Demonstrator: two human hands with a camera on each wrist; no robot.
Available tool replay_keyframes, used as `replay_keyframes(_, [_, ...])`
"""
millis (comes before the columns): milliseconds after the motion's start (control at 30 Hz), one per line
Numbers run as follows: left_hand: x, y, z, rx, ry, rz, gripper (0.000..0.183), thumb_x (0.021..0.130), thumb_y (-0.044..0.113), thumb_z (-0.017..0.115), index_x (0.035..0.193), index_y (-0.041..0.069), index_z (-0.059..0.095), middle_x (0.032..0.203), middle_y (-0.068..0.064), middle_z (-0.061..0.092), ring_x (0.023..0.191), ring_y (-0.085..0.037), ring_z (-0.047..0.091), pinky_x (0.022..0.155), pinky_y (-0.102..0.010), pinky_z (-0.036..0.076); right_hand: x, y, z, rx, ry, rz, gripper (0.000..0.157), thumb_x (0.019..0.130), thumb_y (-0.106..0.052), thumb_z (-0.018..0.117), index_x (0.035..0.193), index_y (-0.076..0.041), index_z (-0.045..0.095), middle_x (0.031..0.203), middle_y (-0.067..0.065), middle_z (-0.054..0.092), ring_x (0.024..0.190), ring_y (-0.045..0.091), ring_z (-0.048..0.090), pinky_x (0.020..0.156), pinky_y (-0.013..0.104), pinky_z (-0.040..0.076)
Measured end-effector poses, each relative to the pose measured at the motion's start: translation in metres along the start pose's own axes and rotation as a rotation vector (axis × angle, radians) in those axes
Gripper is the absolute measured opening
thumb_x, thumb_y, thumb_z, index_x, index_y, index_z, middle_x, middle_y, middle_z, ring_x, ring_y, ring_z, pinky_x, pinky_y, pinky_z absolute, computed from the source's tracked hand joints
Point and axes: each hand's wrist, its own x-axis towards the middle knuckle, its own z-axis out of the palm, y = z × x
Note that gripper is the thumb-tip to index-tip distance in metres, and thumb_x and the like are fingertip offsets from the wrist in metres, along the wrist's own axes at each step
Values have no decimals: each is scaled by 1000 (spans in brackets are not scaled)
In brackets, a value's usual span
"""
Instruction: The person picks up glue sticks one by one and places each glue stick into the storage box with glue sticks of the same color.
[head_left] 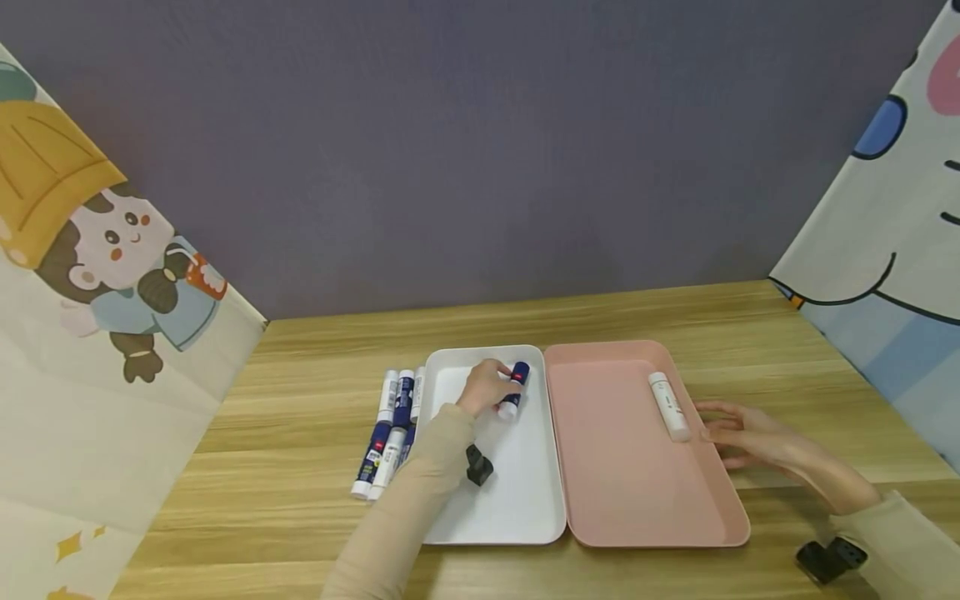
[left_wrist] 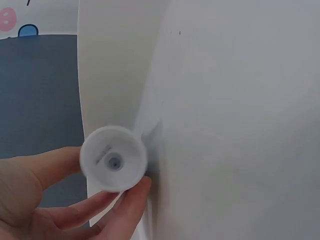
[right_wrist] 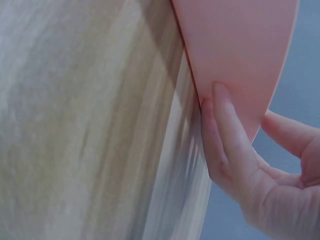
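Head view: left hand [head_left: 483, 388] pinches the dark-blue, white-ended cylinder [head_left: 513, 398] within the white rectangular tray's [head_left: 517, 500] outline, long axis roughly lengthwise; right hand [head_left: 765, 437], fingers extended, touches the pink rectangular tray [head_left: 622, 483].

Grouped tubes [head_left: 390, 450] lie left of the left tray [head_left: 517, 492], beside which the right tray [head_left: 615, 475] holds one tube [head_left: 669, 407].

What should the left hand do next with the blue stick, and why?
Probably the left hand should lay the blue stick in the white tray and let go. The hand pinches it within that tray's rim, bare floor shows around it, and the other stick, a white stick, lies apart in the pink tray.
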Motion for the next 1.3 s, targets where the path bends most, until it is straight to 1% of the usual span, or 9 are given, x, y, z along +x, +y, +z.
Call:
replay_keyframes(100, [-3, 1, -2, -8, -6, 6, 32, 74, 11, 69, 99, -5, 57, 69, -15, 61, 44, -16, 56, 43, -23, 49, 0, 0, 0, -1, 0, -1, 66, 91, -17, 49, 131, 15, 7, 114, 24, 48, 92, 27, 57, 73, 43, 51])
replay_keyframes(167, [-4, 2, -4, -20, -13, 5, 29, 76, 10, 67, 99, -5, 57, 66, -15, 61, 44, -16, 56, 44, -25, 50, 0, 1, -1, -2, -2, -2, 65, 91, -17, 48, 131, 15, 8, 114, 24, 48, 92, 27, 57, 73, 43, 51])
replay_keyframes(333, [-8, 5, -12, -24, -22, 7, 24, 79, 13, 64, 97, -3, 58, 72, -16, 62, 44, -18, 56, 45, -29, 52, 1, 2, -1, -1, 2, -2, 65, 91, -17, 49, 131, 15, 8, 114, 23, 49, 92, 26, 58, 73, 42, 52])
replay_keyframes(600, [-18, 13, -26, 104, -36, 51, 25, 82, 21, 62, 98, 2, 62, 76, -12, 64, 55, -24, 59, 49, -30, 51, 1, 2, 0, 2, 0, -8, 65, 91, -16, 49, 131, 15, 8, 112, 21, 50, 91, 26, 58, 73, 42, 52])
replay_keyframes(800, [-25, 16, -36, 161, -50, 87, 25, 83, 22, 59, 99, 3, 62, 78, -14, 64, 55, -19, 56, 46, -25, 47, 1, 0, 0, 5, -3, -7, 65, 91, -16, 49, 131, 15, 8, 113, 23, 49, 92, 27, 58, 73, 43, 51])
replay_keyframes(867, [-29, 15, -40, 178, -52, 102, 25, 84, 23, 59, 99, 4, 62, 79, -15, 64, 55, -18, 55, 46, -23, 45, -1, 1, 3, 9, -2, -8, 65, 91, -16, 48, 131, 15, 8, 113, 22, 50, 92, 27, 58, 73, 43, 51])
replay_keyframes(1000, [-38, 13, -48, 193, -56, 128, 24, 85, 24, 57, 99, 4, 62, 81, -15, 64, 61, -22, 59, 48, -23, 43, -4, 1, 8, 13, 8, -7, 64, 91, -16, 49, 131, 15, 9, 112, 21, 50, 91, 25, 58, 73, 42, 52])
replay_keyframes(1167, [-49, 9, -59, 204, -52, 157, 26, 85, 23, 57, 99, 3, 61, 82, -13, 64, 65, -25, 61, 50, -23, 45, -8, 2, 14, 12, 21, -1, 65, 91, -17, 49, 131, 15, 9, 114, 23, 49, 93, 24, 57, 74, 42, 51])
replay_keyframes(1300, [-57, 5, -67, 238, -22, 178, 24, 84, 23, 58, 97, 4, 62, 78, -7, 64, 60, -18, 60, 51, -23, 45, -11, 3, 19, 19, 30, 1, 65, 91, -16, 49, 131, 15, 9, 114, 22, 49, 93, 23, 58, 74, 42, 51])
